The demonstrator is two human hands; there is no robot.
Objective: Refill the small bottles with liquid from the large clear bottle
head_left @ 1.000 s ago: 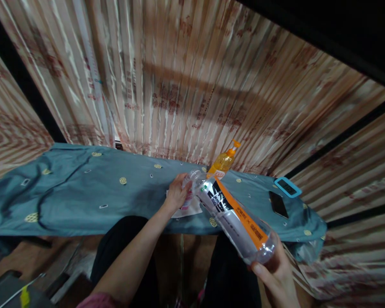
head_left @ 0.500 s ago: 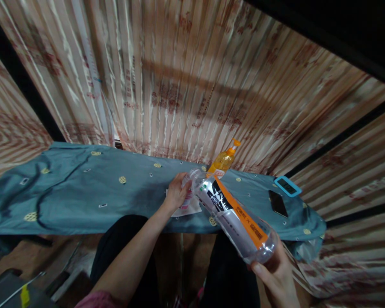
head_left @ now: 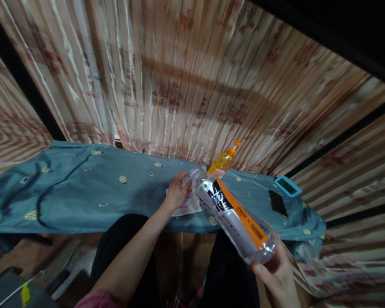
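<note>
Count on inspection — three bottles: one large clear bottle point(head_left: 234, 216), one small bottle point(head_left: 188, 194), one orange pump bottle point(head_left: 223, 161). One black phone point(head_left: 278, 203). One blue-framed device point(head_left: 288, 186). One white paper point(head_left: 188, 208) — one blue cloth point(head_left: 83, 192).

Right hand point(head_left: 280, 278) cut by bottom edge; small bottle point(head_left: 188, 194) mostly hidden behind left hand point(head_left: 176, 193).

Glossy clear plastic bottle point(head_left: 234, 216), matt teal cloth point(head_left: 83, 192)

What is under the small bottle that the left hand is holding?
A white sheet lies under the small bottle, on the blue cloth. The left hand and the big bottle cover part of it, so what is on the sheet cannot be seen.
</note>
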